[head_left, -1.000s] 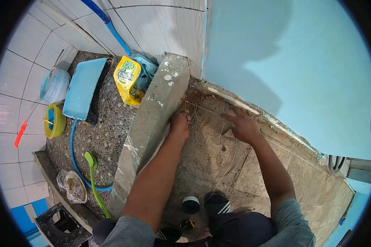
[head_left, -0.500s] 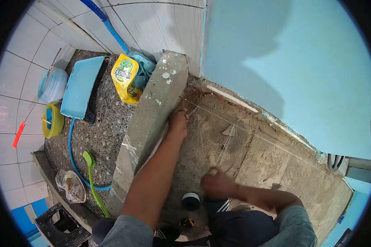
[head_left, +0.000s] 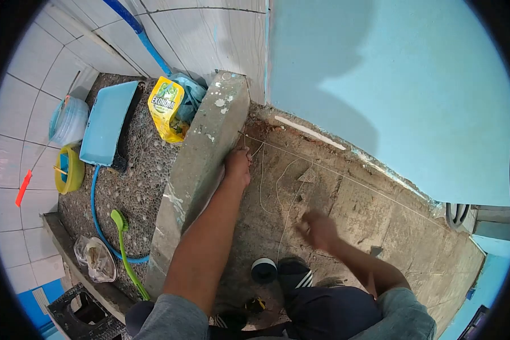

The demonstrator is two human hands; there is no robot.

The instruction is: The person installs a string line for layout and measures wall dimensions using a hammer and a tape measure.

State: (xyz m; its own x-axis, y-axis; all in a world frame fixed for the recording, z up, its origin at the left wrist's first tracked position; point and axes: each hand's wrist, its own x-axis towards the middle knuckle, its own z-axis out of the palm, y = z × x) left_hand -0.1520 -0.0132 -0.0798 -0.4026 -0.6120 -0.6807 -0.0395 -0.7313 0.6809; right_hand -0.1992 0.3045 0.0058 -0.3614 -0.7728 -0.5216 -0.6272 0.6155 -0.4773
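My left hand [head_left: 238, 166] is closed on a thin white string [head_left: 351, 178], low beside the concrete curb [head_left: 209, 133]. Just above it, the string meets a small nail-like stub at the curb's end and stretches right along the wall base. Loose string curls over the floor below. My right hand [head_left: 318, 229] hovers above the floor to the right, smeared by motion, so its grip cannot be made out. By my feet stands a round white-and-dark object [head_left: 264, 270], perhaps a spool. A yellow-and-black object [head_left: 255, 305] lies closer to me.
Left of the curb, a pebbled floor holds a blue dustpan [head_left: 107, 122], a yellow pouch [head_left: 167, 107], a green brush [head_left: 124, 243], a yellow bowl [head_left: 76, 175] and a blue hose [head_left: 96, 209]. A light-blue wall [head_left: 425, 102] rises on the right.
My right hand has moved right and slightly up, away from my feet. The string below now lies in loose curves instead of stretching toward that hand. My left hand stays by the curb.
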